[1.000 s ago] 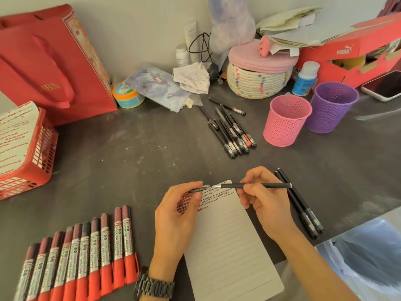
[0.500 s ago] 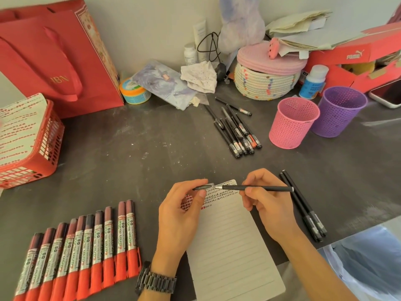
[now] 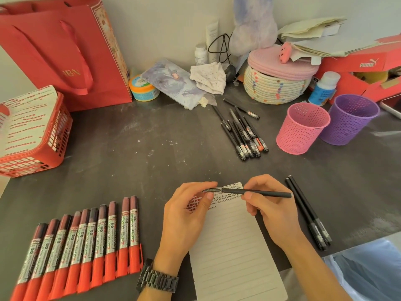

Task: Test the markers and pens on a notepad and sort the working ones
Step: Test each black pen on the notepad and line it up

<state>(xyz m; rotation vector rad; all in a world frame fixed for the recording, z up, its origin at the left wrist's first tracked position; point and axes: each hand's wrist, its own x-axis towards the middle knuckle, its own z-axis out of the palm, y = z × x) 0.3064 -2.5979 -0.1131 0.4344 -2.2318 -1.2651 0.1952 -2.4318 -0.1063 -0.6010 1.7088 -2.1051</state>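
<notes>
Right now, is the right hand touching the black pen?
Touching. The head view shows the right hand with fingers and thumb curled round the black pen; the left hand pinches the cap.

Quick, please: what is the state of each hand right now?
Left hand: closed, pinching the pen cap.
Right hand: closed, gripping the black pen.
</notes>
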